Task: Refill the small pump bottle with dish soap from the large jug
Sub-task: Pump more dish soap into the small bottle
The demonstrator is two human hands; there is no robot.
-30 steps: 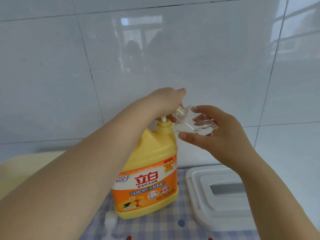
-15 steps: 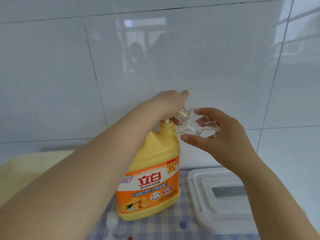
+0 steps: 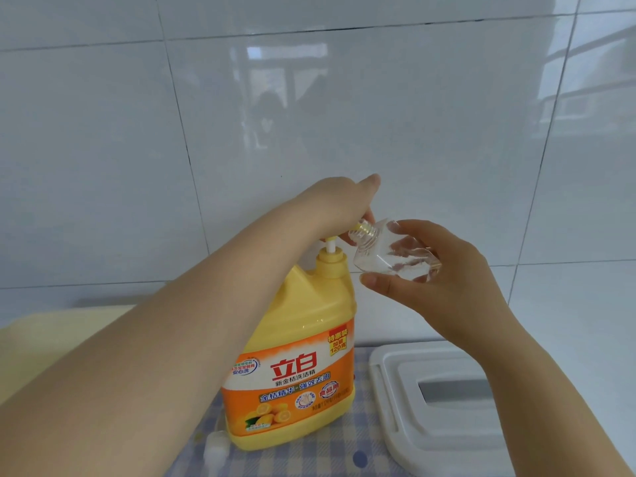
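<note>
A large yellow jug (image 3: pixel 303 342) with an orange label stands upright on a checked cloth. My left hand (image 3: pixel 339 203) rests on top of the jug's pump head, which is raised, with its white stem showing above the yellow collar. My right hand (image 3: pixel 437 270) holds the small clear bottle (image 3: pixel 389 256) tilted, its threaded open neck pointing left and up, right at the pump's spout under my left hand. The small bottle looks nearly empty. Its white pump top (image 3: pixel 216 449) lies on the cloth in front of the jug, partly hidden by my left forearm.
A white plastic lid (image 3: pixel 406 414) with a rectangular slot lies to the right of the jug. A pale yellow board (image 3: pixel 65 335) sits at the left. White tiled wall (image 3: pixel 309 115) runs close behind everything. The checked cloth (image 3: pixel 309 456) covers the counter.
The pump head has risen under my left hand, so more stem shows now. The small bottle stays at the spout. The view has shifted slightly.
</note>
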